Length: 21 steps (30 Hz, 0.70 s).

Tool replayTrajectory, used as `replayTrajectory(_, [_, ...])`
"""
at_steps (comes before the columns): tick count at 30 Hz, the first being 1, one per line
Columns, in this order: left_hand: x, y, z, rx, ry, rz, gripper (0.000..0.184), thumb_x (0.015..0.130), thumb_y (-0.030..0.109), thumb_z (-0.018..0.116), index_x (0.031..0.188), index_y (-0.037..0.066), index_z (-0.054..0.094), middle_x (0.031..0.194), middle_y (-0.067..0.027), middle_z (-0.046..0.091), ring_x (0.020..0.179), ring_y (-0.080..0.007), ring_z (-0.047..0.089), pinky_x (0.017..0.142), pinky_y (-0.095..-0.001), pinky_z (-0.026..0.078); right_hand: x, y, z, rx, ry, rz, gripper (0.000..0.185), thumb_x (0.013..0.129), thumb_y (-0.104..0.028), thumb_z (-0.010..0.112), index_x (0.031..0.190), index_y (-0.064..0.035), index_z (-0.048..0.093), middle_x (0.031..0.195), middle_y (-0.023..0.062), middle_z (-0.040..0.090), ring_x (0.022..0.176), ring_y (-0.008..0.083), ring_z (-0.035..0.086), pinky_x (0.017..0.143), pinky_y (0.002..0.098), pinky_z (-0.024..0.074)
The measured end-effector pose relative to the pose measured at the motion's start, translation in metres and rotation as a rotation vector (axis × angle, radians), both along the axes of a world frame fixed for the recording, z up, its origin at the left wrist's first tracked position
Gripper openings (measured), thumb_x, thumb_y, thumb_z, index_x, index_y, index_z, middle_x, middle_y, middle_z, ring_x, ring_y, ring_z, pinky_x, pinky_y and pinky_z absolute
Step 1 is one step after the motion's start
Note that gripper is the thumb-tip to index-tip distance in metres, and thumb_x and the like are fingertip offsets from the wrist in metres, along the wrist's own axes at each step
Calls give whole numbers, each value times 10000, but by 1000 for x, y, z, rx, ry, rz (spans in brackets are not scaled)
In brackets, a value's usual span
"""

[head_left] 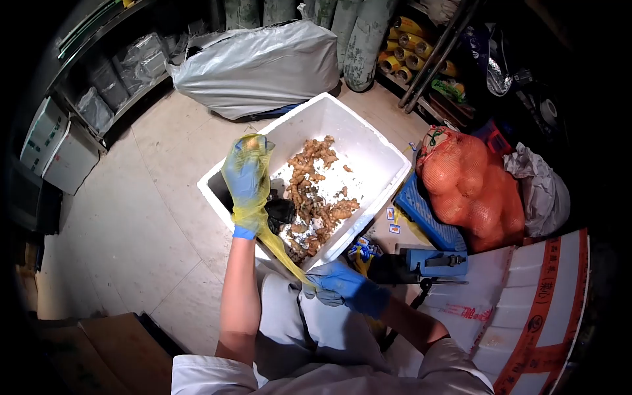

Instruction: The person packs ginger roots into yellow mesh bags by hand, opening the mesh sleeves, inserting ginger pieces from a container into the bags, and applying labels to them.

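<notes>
My left hand (245, 172), in a blue glove, is inside a yellow mesh bag (280, 250) over the left side of a white foam box (403, 155). Its fingers are curled around a tan lump that looks like ginger, partly hidden by the netting. My right hand (339, 288), also gloved in blue, pinches the narrow end of the mesh near the box's front corner. Brown ginger roots (306, 181) and loose crumbs lie on the box floor. Beside my left wrist, inside the box, is a black plastic bundle (280, 212).
Right of the box stand a blue crate (428, 214), an orange net sack (464, 181) and a blue-and-black device (434, 262). Small blue packets (363, 251) lie by the box corner. Behind is a grey covered bundle (260, 69); a shelf (135, 92) stands at left.
</notes>
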<state>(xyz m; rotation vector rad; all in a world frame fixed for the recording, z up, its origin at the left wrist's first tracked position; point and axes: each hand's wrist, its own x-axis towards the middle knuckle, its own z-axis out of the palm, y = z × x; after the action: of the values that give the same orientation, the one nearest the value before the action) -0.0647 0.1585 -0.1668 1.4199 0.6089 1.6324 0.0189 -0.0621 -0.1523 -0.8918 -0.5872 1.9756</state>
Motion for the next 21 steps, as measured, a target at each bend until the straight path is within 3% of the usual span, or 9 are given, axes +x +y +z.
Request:
replayTrajectory(1, [-6,0,2,-280,-192,-230,72,817,44,528,866,-8,542,785,-23,560,676,-67,518,590,-195,429,4,0,6,-29,-127,41,229,857,-176,424,841,28,525,552,-8,421,422,34,308,382,181,226])
replayTrajectory(4, [-12,6,-5,-308,-38,-271,82,816,54,535,870,-7,536,788,-30,563,674,-82,532,592,-192,434,27,-8,4,116,-216,-143,208,857,-159,445,811,23,535,563,-11,436,417,22,319,368,181,242])
replayTrajectory(5, [-13,5,-8,-322,-52,-336,114,803,52,551,893,-17,542,789,-36,574,671,-93,543,589,-187,437,43,6,19,-6,-537,-12,143,828,-104,457,800,4,545,563,-19,428,417,23,323,374,178,248])
replayTrajectory(6, [-14,5,-15,-335,-52,-331,114,803,52,551,893,-17,542,789,-36,574,671,-93,543,589,-187,437,54,11,-1,-311,-390,-376,137,816,-77,443,771,-14,556,540,-37,389,410,28,306,392,179,239])
replayTrajectory(8, [-14,9,-32,-574,-31,-519,140,775,32,570,905,-19,557,787,-44,584,664,-95,547,595,-197,445,100,33,-32,-37,-548,-295,178,603,-23,613,767,-44,546,565,5,373,446,69,358,419,223,293])
replayTrajectory(11, [-8,23,-76,-654,-50,-600,146,743,21,590,884,-10,570,780,-51,585,676,-103,550,616,-216,448,147,95,-82,282,-762,-407,206,788,-185,523,705,-12,598,493,-14,426,433,70,376,416,196,285])
replayTrajectory(13, [2,29,-99,-699,-66,-606,136,721,37,622,844,-6,583,743,-36,584,643,-87,536,575,-197,424,175,151,-126,30,-962,-436,198,756,-190,552,660,-23,600,468,14,465,403,74,408,407,197,307])
replayTrajectory(16, [25,47,-138,-767,-67,-635,141,744,81,633,855,16,577,744,-9,576,644,-63,520,567,-184,409,221,229,-203,24,-1689,-144,195,708,-198,500,769,-42,601,729,163,598,686,284,579,631,359,450])
replayTrajectory(21, [54,61,-174,-836,-36,-724,218,744,133,652,916,18,581,757,-6,579,665,-66,525,585,-178,415,253,338,-284,354,-2048,70,300,724,-129,488,1013,-88,559,1010,161,558,943,332,520,809,397,419])
